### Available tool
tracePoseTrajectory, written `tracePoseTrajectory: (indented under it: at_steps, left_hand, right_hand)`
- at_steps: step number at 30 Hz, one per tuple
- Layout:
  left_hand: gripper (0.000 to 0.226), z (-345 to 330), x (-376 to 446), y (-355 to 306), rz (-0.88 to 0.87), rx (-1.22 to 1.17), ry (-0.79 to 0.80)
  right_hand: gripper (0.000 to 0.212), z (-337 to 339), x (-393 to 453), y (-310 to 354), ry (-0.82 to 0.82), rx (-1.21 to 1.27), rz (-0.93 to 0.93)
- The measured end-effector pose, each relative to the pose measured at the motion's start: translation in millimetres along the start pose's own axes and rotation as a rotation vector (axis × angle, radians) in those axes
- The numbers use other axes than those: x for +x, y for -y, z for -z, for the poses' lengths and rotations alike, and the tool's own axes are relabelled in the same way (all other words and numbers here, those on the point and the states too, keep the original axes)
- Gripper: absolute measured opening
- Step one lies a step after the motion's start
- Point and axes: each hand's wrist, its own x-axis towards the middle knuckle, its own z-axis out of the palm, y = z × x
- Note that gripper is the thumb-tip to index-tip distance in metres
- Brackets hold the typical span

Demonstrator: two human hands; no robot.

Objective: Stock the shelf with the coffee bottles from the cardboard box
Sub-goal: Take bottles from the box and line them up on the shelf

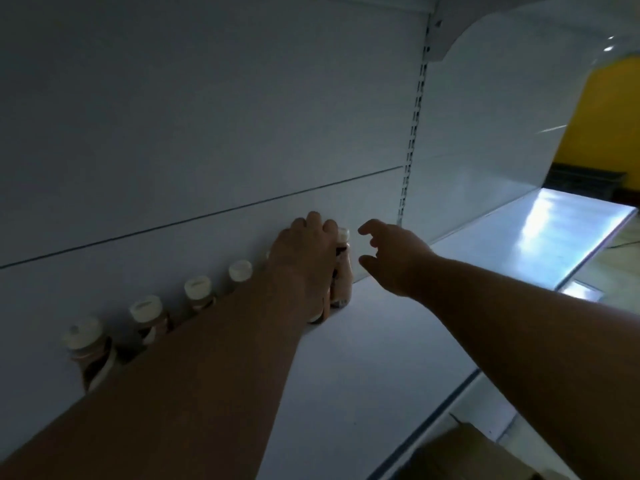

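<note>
Against shelf (363,358) backing, illegibly labelled coffee bottles (341,271).

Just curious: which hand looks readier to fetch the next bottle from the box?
Probably the right hand: it is open, empty and on the side of the box. The left hand lies over bottles by the shelf's back.

Cream-capped brown coffee bottles (341,268), white shelf (363,341).
</note>
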Motion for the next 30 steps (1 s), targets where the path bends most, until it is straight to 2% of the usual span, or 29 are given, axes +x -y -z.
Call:
tracePoseTrajectory:
  at_steps: [6,9,15,19,24,27,30]
  left_hand:
    - [0.044,21,-57,-45,-0.026,-0.304,-0.135]
    - [0.045,26,-86,-72,-0.07,-0.464,-0.123]
    - [0.047,5,-130,-171,-0.138,-0.706,0.123]
    - [0.042,-30,-153,-259,-0.283,-0.738,0.307]
    - [0.035,-95,-187,-358,-0.314,-0.761,0.519]
    - [0.036,-142,-207,-406,-0.331,-0.731,0.679]
    - [0.048,-195,-228,-435,-0.31,-0.674,0.825]
  right_hand:
    - [0.051,53,-70,8,-0.088,-0.197,0.007]
    - [0.047,69,-104,10,-0.166,-0.226,0.005]
    - [0.042,76,-195,-39,-0.236,-0.225,-0.102]
    - [0.042,61,-261,-110,-0.133,-0.202,-0.2]
    - [0.04,26,-320,-205,-0.051,-0.176,-0.332]
    - [0.038,-5,-341,-253,0.004,-0.133,-0.393]
    - [0.035,-47,-361,-294,0.119,-0.076,-0.434]
